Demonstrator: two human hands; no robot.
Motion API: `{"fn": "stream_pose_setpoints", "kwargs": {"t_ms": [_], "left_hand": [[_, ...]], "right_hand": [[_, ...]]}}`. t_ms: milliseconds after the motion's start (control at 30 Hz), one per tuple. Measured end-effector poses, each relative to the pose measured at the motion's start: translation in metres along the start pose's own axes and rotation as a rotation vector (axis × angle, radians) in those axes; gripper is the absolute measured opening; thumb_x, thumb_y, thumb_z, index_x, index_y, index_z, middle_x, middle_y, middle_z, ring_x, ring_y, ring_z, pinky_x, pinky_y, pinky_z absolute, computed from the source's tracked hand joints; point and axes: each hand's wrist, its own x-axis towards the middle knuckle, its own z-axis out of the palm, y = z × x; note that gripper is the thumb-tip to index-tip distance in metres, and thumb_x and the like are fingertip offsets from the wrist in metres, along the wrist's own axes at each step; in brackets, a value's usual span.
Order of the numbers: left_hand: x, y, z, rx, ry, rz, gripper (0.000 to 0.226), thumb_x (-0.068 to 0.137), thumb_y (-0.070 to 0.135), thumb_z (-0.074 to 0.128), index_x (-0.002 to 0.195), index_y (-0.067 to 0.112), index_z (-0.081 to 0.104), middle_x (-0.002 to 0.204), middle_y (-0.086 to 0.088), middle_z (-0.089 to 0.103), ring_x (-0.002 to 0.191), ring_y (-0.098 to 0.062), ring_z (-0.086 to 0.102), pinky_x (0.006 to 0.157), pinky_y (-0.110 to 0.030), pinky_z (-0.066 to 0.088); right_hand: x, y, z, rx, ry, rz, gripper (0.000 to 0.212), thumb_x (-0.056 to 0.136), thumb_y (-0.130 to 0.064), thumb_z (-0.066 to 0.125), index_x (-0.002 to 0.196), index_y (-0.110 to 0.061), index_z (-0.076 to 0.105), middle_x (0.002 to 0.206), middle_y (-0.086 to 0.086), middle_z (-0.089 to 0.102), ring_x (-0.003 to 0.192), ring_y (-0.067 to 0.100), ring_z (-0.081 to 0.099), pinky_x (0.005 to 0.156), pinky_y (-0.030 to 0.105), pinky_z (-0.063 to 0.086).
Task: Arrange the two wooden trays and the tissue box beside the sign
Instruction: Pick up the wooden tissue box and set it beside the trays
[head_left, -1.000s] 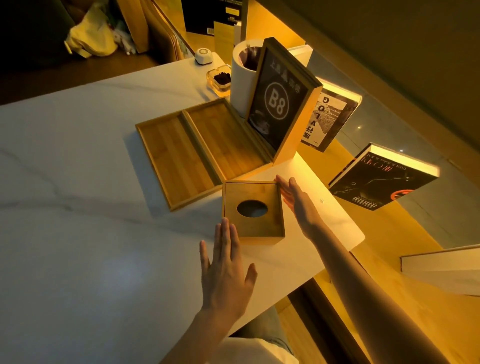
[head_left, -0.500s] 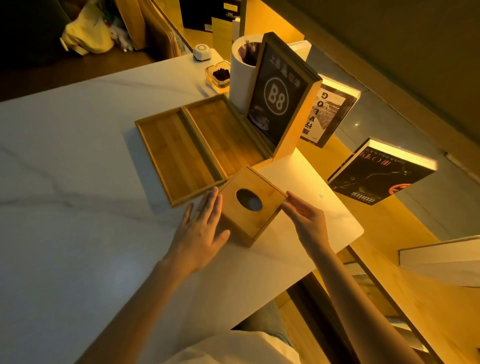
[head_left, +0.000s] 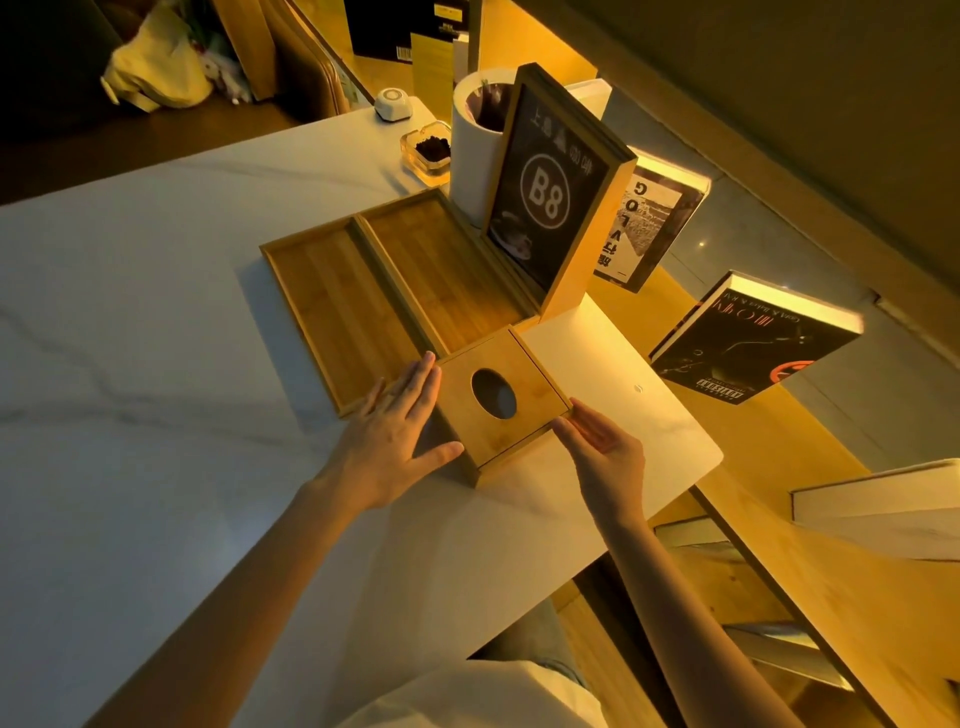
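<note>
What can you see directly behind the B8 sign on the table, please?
A white cylindrical container stands behind the B8 sign, dark contents showing at its mouth. The sign covers its right side, so anything further behind is hidden.

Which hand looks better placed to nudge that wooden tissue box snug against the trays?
Probably the right hand: it lies against the tissue box on the side away from the trays; the left hand sits between them.

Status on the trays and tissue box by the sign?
Done: both wooden trays lie side by side against the B8 sign. In hand: the tissue box sits at the trays' near end, left hand and right hand flat on its sides. Left: squaring it up and letting go.
</note>
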Motion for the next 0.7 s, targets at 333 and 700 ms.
{"fn": "stream_pose_setpoints", "kwargs": {"t_ms": [333,700], "left_hand": [[-0.015,0.021,0.025,-0.082,0.066,-0.061,0.085,0.071,0.078,0.0,0.131,0.028,-0.033,0.145,0.002,-0.035,0.136,-0.013,-0.03,0.114,-0.035,-0.009],[0.005,0.021,0.012,-0.046,-0.008,-0.02,0.078,0.072,0.073,-0.003,0.125,0.03,-0.04,0.138,0.006,-0.044,0.129,-0.011,-0.038,0.109,-0.034,-0.016]], "right_hand": [[-0.048,0.011,0.031,-0.879,-0.278,-0.443,0.061,0.085,-0.062,0.003,0.133,-0.037,-0.026,0.146,-0.012,-0.026,0.135,0.007,-0.027,0.109,0.033,-0.021],[-0.034,0.013,0.027,-0.918,-0.272,-0.379,0.057,0.083,-0.062,-0.008,0.129,-0.038,-0.032,0.144,-0.013,-0.029,0.133,0.006,-0.032,0.107,0.03,-0.022]]}}
